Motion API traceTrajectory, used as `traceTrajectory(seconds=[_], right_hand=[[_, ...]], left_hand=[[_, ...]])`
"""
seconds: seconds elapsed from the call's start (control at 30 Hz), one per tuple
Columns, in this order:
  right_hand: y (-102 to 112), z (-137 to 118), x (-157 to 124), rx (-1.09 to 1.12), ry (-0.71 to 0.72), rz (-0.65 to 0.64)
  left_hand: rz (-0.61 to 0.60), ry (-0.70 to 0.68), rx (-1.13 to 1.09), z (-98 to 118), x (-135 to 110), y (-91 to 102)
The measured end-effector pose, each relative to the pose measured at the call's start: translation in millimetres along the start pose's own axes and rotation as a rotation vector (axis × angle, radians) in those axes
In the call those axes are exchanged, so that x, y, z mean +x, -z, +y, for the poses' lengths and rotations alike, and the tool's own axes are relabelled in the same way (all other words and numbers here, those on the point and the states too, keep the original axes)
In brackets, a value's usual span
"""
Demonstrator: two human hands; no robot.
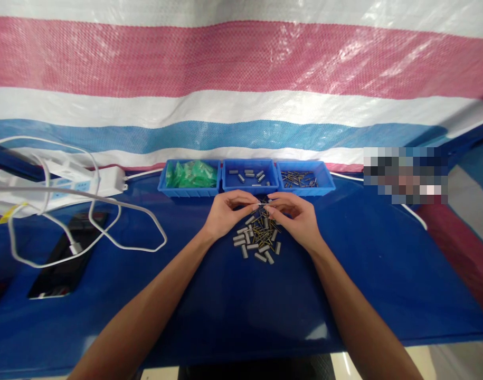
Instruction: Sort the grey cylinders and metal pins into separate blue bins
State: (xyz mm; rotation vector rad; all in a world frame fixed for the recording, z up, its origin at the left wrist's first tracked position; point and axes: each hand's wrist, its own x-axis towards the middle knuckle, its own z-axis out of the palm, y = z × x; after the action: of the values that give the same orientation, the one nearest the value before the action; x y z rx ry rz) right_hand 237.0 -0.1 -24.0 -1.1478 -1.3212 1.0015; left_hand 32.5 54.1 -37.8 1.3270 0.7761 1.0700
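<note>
My left hand [225, 214] and my right hand [294, 216] meet fingertip to fingertip above a loose pile of small grey sleeves and thin brass pins [259, 237] on the blue table [233, 306]. Both hands are pinched closed on a tiny light-coloured part held between them; it is too small to name. Behind the hands stand three blue trays: the left tray [189, 177] holds green bags, the middle tray [251, 177] grey sleeves, the right tray [305, 178] brass pins.
A white power strip [86, 182] with looping white cables [118, 221] lies at the left. A dark phone [63, 253] is plugged in beside it. A striped tarp [241, 79] hangs behind the table. The table's near edge runs along the bottom.
</note>
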Motion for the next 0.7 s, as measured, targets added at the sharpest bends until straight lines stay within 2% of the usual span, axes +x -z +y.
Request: traceTrajectory(seconds=[0.2,0.33,0.4,0.57,0.7], right_hand=[[0,2,0,0.029,-0.054,0.002],[2,3,0,0.047,-0.057,0.029],[5,2,0,0.045,-0.021,0.083],[15,0,6,0.01,0.162,0.319],[20,3,10,0.006,0.196,0.38]], left_hand=[[-0.025,-0.066,0.107,-2,-1,0.8],[0.0,-0.181,0.339,-1,-2,2.7],[-0.022,-0.252,0.506,0,-3,3.3],[-0.243,-0.431,0.788,-3,-4,2.1],[-0.223,-0.486,0.866,-9,-3,3.3]])
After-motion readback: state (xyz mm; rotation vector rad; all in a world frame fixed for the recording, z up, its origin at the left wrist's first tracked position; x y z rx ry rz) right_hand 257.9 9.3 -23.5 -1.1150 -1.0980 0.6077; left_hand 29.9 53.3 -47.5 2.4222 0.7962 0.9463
